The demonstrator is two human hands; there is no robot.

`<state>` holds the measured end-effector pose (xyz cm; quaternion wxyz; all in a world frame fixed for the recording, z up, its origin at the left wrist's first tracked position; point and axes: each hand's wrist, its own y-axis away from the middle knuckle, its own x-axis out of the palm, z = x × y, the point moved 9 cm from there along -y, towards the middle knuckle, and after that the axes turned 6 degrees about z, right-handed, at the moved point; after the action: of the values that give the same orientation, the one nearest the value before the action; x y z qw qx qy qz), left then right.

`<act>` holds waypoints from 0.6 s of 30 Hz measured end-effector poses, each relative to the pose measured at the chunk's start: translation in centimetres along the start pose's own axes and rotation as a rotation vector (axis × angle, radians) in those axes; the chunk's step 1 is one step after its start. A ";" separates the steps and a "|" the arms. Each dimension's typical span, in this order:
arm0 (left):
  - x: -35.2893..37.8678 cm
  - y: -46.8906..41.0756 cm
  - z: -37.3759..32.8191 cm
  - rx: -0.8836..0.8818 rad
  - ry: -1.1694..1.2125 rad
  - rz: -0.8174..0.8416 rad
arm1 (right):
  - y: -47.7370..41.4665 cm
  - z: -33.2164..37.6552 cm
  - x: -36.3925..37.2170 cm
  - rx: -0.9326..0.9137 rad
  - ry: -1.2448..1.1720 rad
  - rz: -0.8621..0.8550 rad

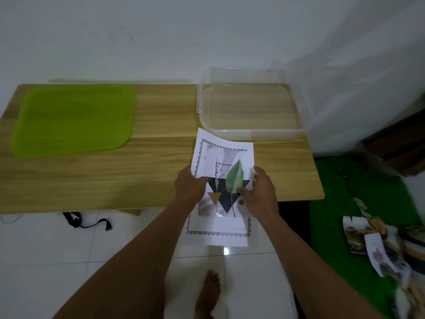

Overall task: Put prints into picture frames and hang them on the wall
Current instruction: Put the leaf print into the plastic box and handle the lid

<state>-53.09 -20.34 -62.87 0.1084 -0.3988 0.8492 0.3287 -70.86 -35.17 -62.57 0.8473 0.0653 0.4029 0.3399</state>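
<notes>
A white print (222, 166) with a green leaf, a dark triangle and a patterned border is held over the front edge of the wooden table (138, 171). My left hand (189, 188) pinches its left edge, thumb on top. My right hand (262, 192) grips its right edge, thumb pressing near the leaf's tip. The sheet's far end curls up toward a clear plastic box (250, 104). Its near end hangs past the table over the floor. No picture frame is in view.
A lime-green lid (73, 118) lies at the table's left. More prints (377, 245) lie on a green cloth (333, 203) on the floor at right. A black strap (85, 221) lies under the table. A bare foot (208, 293) stands on white tiles.
</notes>
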 end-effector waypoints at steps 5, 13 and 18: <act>0.5 0.0 0.0 -0.025 0.057 0.012 | -0.3 -0.1 -0.4 0.049 -0.018 -0.035; 0.3 -0.3 0.2 -0.068 0.168 0.053 | -1.1 0.3 -0.3 0.041 -0.118 -0.010; 0.3 -0.7 0.4 -0.067 0.219 0.096 | -1.3 0.4 -0.2 0.090 -0.222 -0.001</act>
<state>-52.82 -20.56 -63.62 -0.0144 -0.3946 0.8627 0.3160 -69.96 -36.23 -62.65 0.8830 0.1402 0.3216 0.3119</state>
